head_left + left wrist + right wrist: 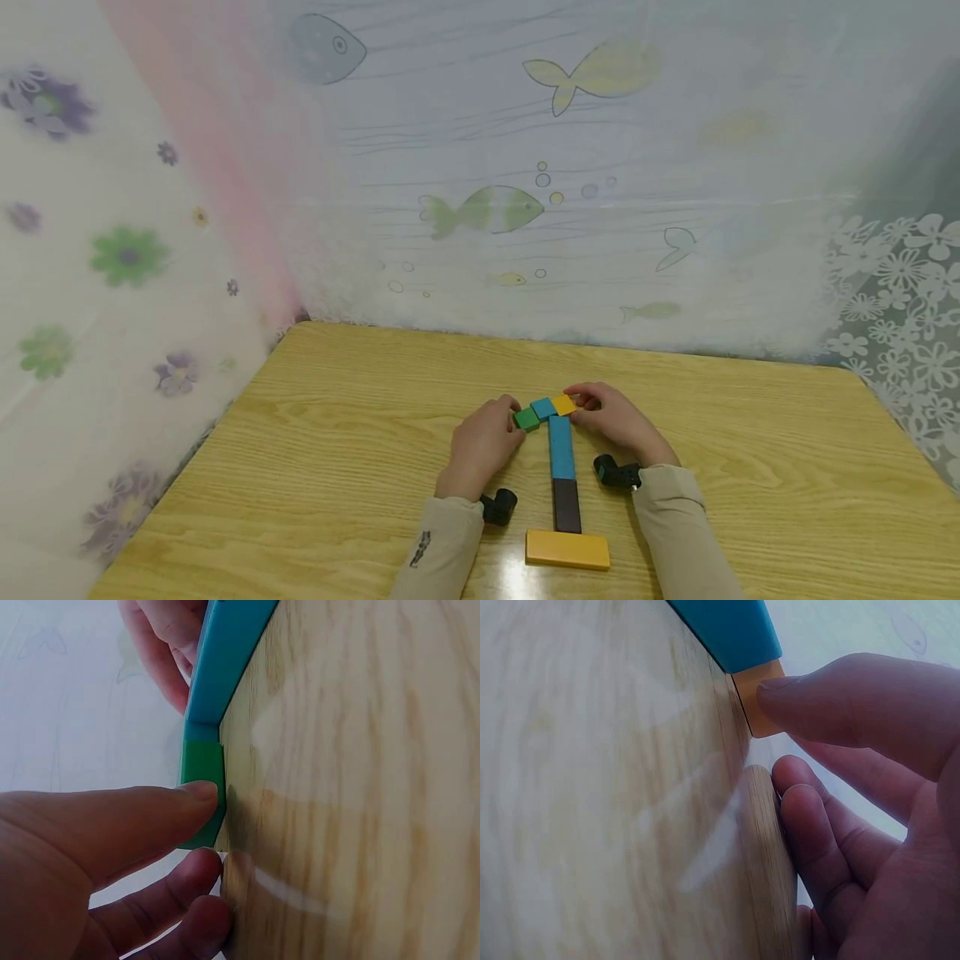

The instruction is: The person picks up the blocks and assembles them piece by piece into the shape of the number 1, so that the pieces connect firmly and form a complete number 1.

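Observation:
A slanted row of three small square blocks lies on the wooden table: green, blue and yellow. At the row's left end, my left hand pinches the green block, thumb on its near face in the left wrist view. My right hand grips the yellow block at the other end, its thumb pressed to the near face. Below the row runs a long blue block, with a dark block end to end with it. A wide yellow block lies crosswise at the bottom.
Black wrist devices sit beside both cuffs, close to the column of blocks. The wooden table meets a curtain printed with fish at its far edge. Another flowered curtain hangs along the left.

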Motion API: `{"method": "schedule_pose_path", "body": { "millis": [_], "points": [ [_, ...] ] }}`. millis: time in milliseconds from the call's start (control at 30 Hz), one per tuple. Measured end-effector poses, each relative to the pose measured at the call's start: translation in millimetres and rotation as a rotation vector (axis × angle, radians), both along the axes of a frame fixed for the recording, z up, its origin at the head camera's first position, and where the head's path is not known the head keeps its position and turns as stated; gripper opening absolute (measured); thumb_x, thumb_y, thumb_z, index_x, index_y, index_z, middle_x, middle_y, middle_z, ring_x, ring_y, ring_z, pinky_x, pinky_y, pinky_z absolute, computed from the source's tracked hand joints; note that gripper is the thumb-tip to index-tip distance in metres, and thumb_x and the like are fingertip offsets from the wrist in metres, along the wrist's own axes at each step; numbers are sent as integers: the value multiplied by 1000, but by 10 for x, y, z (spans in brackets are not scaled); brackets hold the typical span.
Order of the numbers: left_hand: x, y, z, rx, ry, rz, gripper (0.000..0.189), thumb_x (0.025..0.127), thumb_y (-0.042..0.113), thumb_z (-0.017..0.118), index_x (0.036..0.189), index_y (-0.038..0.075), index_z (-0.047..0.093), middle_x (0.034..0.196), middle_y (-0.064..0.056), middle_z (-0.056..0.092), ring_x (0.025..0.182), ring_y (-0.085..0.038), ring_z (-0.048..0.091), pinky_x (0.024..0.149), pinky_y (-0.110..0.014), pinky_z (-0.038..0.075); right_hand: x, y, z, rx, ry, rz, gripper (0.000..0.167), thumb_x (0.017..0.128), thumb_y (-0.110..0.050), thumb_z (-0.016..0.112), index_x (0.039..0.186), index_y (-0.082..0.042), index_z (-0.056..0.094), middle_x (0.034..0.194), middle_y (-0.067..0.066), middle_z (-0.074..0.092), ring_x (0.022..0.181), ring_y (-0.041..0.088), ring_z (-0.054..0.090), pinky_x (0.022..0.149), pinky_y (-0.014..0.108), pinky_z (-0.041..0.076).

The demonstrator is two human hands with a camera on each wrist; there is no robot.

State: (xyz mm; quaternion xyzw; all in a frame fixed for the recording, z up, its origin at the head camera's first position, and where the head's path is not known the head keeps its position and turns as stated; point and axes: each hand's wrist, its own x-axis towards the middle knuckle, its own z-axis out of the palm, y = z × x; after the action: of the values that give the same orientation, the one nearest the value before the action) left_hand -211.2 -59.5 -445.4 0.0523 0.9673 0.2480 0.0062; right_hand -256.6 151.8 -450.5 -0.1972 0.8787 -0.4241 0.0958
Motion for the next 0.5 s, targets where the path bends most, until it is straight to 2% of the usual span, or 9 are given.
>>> {"method": "schedule_pose_path", "body": {
  "millis": [100, 500],
  "points": [
    [3, 7, -1, -4, 3, 3, 33, 81, 28, 66, 110, 18, 56, 70, 8, 48, 56, -6, 45, 49, -25, 37, -61, 37, -95, 7, 6, -1, 37, 86, -16, 59, 122, -6, 52, 106, 10, 51, 90, 21, 46, 77, 38, 38],
    [21, 18, 0, -9, 25, 8, 34, 80, 28, 66, 111, 18, 56, 69, 8, 49, 55, -6, 45, 47, -25, 37, -77, 32, -116, 6, 3, -5, 35, 86, -13, 58, 120, -7, 53, 104, 8, 51, 88, 21, 46, 76, 37, 38]
  ]
}}
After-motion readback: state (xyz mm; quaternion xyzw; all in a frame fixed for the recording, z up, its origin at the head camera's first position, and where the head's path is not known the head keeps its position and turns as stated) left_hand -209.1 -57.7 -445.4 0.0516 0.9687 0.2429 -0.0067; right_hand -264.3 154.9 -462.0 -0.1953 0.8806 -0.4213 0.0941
